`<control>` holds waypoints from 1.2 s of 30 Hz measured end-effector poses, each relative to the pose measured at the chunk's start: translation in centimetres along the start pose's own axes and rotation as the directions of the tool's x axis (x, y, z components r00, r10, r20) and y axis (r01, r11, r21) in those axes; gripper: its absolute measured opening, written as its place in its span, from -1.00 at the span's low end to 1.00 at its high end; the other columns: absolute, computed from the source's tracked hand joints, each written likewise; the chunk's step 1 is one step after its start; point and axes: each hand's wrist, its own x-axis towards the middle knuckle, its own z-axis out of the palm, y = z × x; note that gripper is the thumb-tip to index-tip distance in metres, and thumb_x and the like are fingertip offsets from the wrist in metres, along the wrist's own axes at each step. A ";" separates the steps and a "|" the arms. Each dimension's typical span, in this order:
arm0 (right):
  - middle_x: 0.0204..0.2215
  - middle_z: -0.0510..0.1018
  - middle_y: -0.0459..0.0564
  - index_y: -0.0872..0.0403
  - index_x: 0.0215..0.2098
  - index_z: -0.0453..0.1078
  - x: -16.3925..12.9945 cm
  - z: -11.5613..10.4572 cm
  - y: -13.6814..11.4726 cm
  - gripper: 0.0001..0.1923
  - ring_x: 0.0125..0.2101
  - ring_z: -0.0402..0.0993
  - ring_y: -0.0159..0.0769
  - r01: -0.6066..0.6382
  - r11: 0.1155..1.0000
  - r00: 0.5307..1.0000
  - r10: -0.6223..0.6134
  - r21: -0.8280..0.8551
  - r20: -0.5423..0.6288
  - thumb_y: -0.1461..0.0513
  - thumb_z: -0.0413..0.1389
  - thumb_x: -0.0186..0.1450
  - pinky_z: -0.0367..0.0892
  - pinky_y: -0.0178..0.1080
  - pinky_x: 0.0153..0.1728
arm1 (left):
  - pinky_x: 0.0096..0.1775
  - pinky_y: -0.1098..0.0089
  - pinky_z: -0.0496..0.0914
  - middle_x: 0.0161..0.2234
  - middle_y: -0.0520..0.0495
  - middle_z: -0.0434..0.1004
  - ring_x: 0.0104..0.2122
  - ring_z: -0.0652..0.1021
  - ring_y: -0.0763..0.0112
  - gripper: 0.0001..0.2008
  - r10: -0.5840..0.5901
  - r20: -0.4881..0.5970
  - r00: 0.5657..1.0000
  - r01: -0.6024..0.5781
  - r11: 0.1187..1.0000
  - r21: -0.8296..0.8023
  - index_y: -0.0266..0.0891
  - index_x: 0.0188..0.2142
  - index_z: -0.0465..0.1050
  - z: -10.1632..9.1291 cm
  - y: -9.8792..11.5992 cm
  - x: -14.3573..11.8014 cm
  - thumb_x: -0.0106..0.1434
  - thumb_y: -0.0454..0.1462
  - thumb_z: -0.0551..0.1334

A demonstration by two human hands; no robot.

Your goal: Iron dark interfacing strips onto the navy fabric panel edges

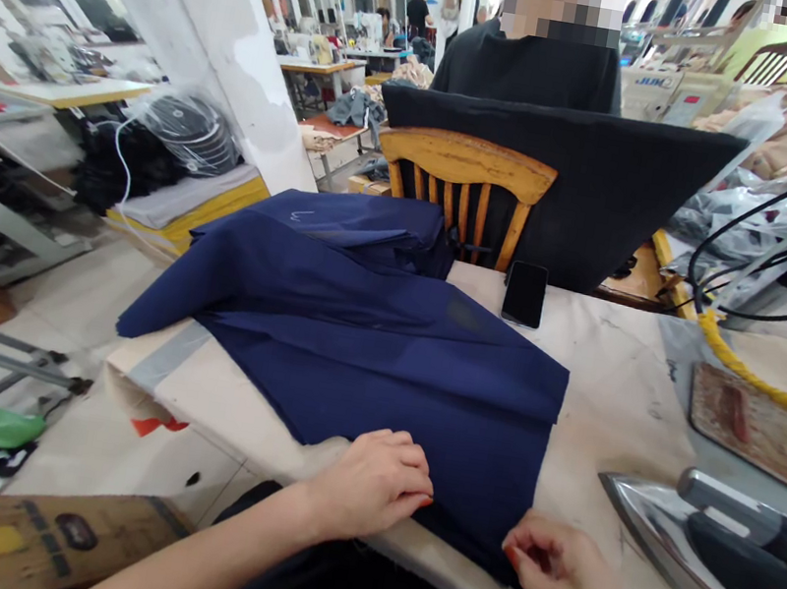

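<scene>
Navy blue cloth (373,331) on a cream board (617,390); black phone (524,293); the fingernails look reddish, perhaps.

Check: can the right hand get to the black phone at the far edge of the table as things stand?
Probably yes. The right hand pinches the navy fabric at the near edge; the phone lies uncovered beyond it, with only flat cloth and bare table between. The iron sits off to the side.

Counts: 2 hands at worktop (616,399) near edge, left hand (375,481) and right hand (556,564). 1 navy cloth (373,331) over the left end. 1 phone (524,293) at far edge. 1 iron (725,556) at right near corner. 1 pad (764,433) at right edge. 1 yellow cord (760,384). 1 wooden chair (464,191) behind far edge. 1 person (531,62) seated beyond it.
</scene>
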 end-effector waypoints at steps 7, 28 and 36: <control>-0.60 0.40 -0.14 0.04 -0.48 0.35 0.4 -1.1 -0.4 -0.83 -0.57 0.28 -0.38 -0.053 0.999 0.998 0.053 -0.010 0.044 0.16 -0.01 0.19 0.15 -0.32 -0.56 | -0.22 0.43 0.30 -0.37 0.07 0.51 -0.34 0.46 0.45 -0.84 -0.013 -0.015 1.000 0.013 1.000 0.014 -0.16 -0.31 0.50 0.0 0.0 0.5 0.32 -0.32 0.13; -0.59 0.43 -0.13 0.02 -0.47 0.34 4.2 -3.6 1.1 -0.76 -0.55 0.31 -0.34 -0.117 0.982 0.974 0.085 -0.148 -0.208 0.05 0.02 0.22 0.16 -0.26 -0.48 | -0.01 0.21 0.21 -0.02 -0.06 0.38 -0.08 0.35 0.27 -0.67 0.085 -0.178 0.980 -0.055 0.984 0.167 -0.20 0.07 0.28 6.1 5.1 3.3 0.34 -0.21 0.16; -0.59 0.46 -0.14 0.01 -0.49 0.35 4.1 -3.5 1.2 -0.77 -0.55 0.34 -0.34 -0.106 0.981 0.975 0.071 -0.163 -0.211 0.07 0.02 0.21 0.18 -0.27 -0.49 | -0.01 0.20 0.21 -0.07 -0.08 0.38 -0.09 0.36 0.28 -0.63 0.074 -0.168 0.983 -0.043 0.982 0.182 -0.15 0.08 0.27 6.6 5.0 3.2 0.29 -0.19 0.22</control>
